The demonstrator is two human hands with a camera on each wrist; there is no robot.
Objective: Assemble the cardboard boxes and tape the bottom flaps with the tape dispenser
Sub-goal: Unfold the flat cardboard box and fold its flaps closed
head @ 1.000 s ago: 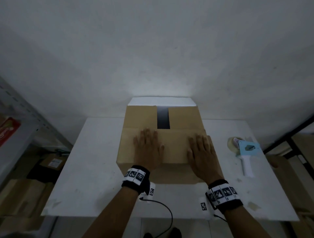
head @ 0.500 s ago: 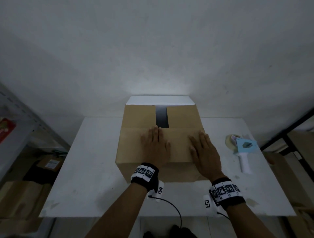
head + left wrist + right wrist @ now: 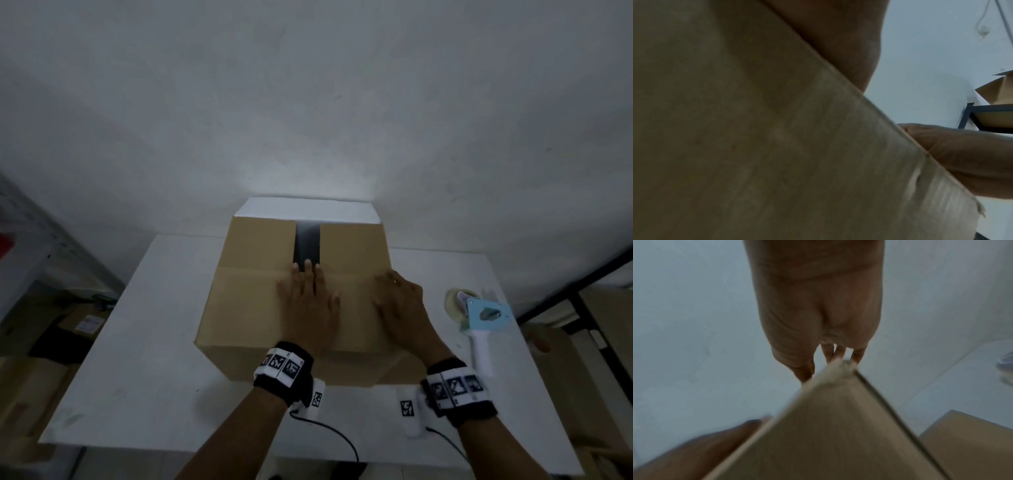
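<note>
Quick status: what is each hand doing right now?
Left hand: open, fingers flat, pressing the near flap of the cardboard box.
Right hand: open, resting flat on the same flap near its right edge, holding nothing.

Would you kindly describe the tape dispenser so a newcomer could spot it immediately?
Start at the white table and its big cardboard box. Right of the box, past the right hand, lies the tape dispenser: the only pale blue thing, with a white handle.
</note>
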